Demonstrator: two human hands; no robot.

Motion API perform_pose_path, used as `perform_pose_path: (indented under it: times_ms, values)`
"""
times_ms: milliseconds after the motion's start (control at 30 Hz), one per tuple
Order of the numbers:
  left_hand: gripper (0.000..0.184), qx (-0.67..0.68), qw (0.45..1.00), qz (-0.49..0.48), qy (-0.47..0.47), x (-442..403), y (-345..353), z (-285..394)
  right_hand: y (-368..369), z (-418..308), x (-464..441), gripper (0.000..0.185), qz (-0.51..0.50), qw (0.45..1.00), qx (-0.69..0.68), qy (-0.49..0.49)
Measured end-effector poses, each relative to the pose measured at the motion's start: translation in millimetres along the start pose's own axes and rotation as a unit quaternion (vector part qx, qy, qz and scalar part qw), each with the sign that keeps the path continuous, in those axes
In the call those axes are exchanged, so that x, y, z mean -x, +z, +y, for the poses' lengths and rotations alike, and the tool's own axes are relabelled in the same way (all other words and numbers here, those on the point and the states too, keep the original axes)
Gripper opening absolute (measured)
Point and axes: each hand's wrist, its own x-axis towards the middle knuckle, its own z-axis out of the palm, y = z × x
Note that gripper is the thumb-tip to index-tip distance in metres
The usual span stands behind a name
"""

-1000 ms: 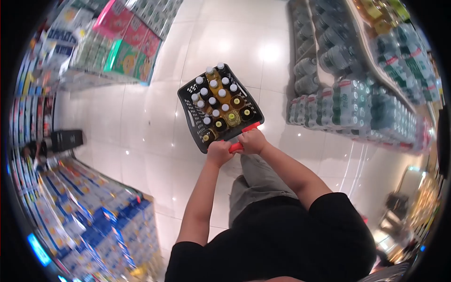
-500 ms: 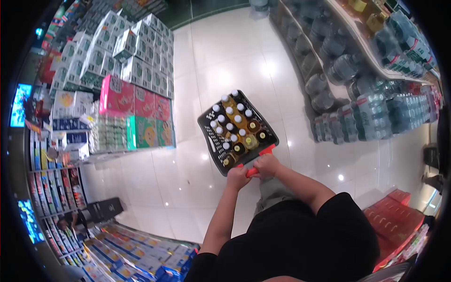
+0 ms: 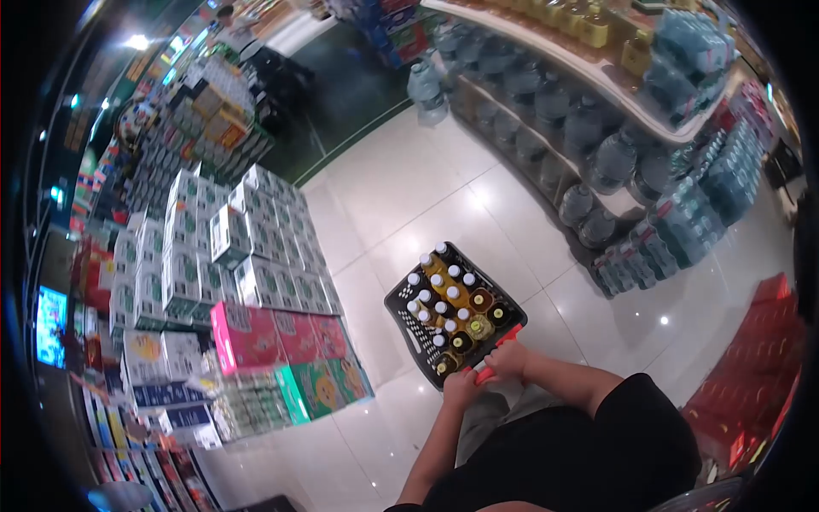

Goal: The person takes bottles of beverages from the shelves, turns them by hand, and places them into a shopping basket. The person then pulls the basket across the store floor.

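Both my hands grip the red handle (image 3: 485, 375) of a black shopping basket (image 3: 413, 328) in front of my body. My left hand (image 3: 461, 386) is wrapped around its left end, and my right hand (image 3: 509, 360) closes on it farther right. Standing upright inside the basket are several bottles (image 3: 453, 293), many with white caps, holding dark or amber liquid. Several squarer bottles (image 3: 478, 327) with yellow-marked tops fill the side nearest me. I cannot tell whether the basket rests on the floor.
White cartons (image 3: 183, 273) are stacked at left, beside pink boxes (image 3: 273, 334) and green boxes (image 3: 328, 388). Shelves of large water bottles (image 3: 546, 98) line the right, with shrink-wrapped bottle packs (image 3: 674, 235) at their end. Red boxes (image 3: 742, 375) stand at lower right. Pale tiled floor (image 3: 409, 205) runs between.
My view has turned and tilted up, showing more of the far aisle and a person there. The basket and both hands appear lower and farther right; my grip on the handle continues.
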Motion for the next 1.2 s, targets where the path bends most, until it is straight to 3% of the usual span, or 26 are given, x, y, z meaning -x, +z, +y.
perform_pose_path:
  times_ms: [67,233,333,467,767,933,1067,1200]
  values:
    - [0.029,0.017,1.000,0.002,0.021,-12.2,-5.5,-24.0,-1.8,0.8,-20.8,0.052,-0.013,1.000,0.002,0.021]
    - [0.022,0.030,0.993,-0.102,0.051,-55.9,-25.9,-81.7,2.1,15.7,-73.2,0.048,-0.020,0.997,0.020,0.066]
    - [0.022,0.035,0.996,-0.063,0.053,-86.9,-44.4,-97.1,-2.0,24.3,-108.3,0.049,-0.064,0.991,0.010,0.117]
    - [0.025,0.022,0.991,-0.028,0.126,-132.4,-64.9,-129.3,-7.8,41.3,-149.6,0.046,-0.051,0.990,0.011,0.131]
    - [0.028,-0.014,0.984,-0.123,0.129,-237.4,-92.3,-211.0,-0.5,100.2,-247.9,0.047,0.025,0.986,0.001,0.165]
    - [0.027,-0.030,0.977,-0.168,0.131,-300.7,-111.2,-245.3,-5.9,136.3,-302.0,0.052,0.001,0.983,-0.025,0.182]
    - [0.028,-0.082,0.963,-0.233,0.110,-356.5,-129.8,-261.8,-12.7,169.3,-344.0,0.052,0.043,0.981,-0.018,0.190]
    - [0.030,-0.101,0.954,-0.263,0.104,-407.4,-136.7,-282.4,-28.2,199.4,-380.9,0.055,0.000,0.969,-0.045,0.243]
